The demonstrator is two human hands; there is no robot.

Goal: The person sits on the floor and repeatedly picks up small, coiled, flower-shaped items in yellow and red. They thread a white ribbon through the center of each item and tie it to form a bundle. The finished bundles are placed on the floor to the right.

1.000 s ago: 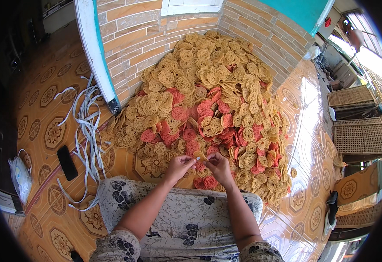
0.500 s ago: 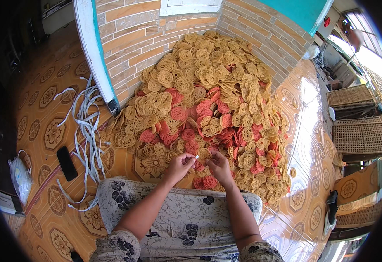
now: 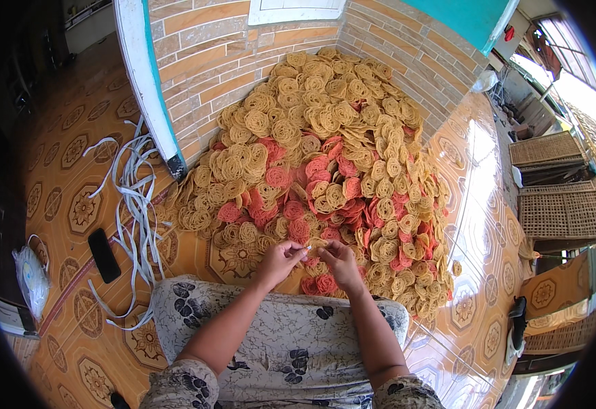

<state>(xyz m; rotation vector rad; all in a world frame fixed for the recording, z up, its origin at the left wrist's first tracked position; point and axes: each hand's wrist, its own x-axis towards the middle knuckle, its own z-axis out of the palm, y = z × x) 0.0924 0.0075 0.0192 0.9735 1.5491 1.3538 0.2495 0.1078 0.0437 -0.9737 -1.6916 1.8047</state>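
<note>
My left hand [image 3: 281, 264] is closed in a pinch, with a small white piece [image 3: 309, 248] at the fingertips; the piece is too small to name. Close to its right, my right hand [image 3: 341, 264] also pinches with thumb and forefinger, and what it holds is hidden. Both hands are raised in front of a large heap of flat, round, lacy coils like dried noodle nests. Tan coils [image 3: 325, 116] cover most of the heap. Red-pink coils [image 3: 322, 284] lie through its middle and at its near edge. A tan coil [image 3: 319, 242] shows just behind the fingertips.
Long white strips [image 3: 134, 204] lie tangled on the tiled floor at left, beside a black phone [image 3: 104, 255] and a clear plastic bag [image 3: 32, 279]. Brick-patterned walls [image 3: 209, 68] corner the heap. Woven panels [image 3: 560, 211] stand at right. Patterned cloth [image 3: 277, 327] covers my lap.
My right hand has shifted slightly left, bringing its fingertips closer to my left hand. The white piece shows less between the fingers. The heap looks the same.
</note>
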